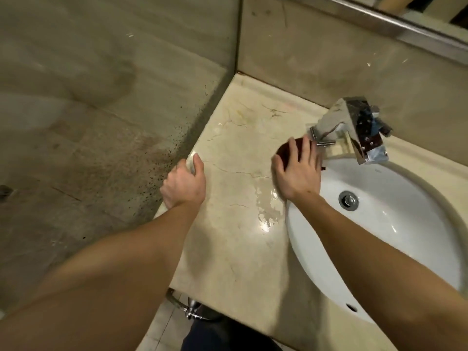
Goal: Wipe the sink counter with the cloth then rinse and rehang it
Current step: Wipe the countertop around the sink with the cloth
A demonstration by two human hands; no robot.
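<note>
A dark red cloth [287, 151] lies on the beige marble counter [238, 138], just left of the chrome faucet [354, 127]. My right hand [298, 171] presses flat on the cloth with fingers spread, at the rim of the white sink basin [395, 224]. Most of the cloth is hidden under the palm. My left hand [184, 183] rests on the counter's left edge, fingers curled over it and holding nothing. A wet patch [266, 206] shines on the counter between the hands.
A glass partition [192, 127] borders the counter on the left. The tiled wall [329, 51] and a mirror frame [405, 26] stand behind. The basin has a metal drain [349, 200]. Pipes [187, 307] show below the counter's front edge.
</note>
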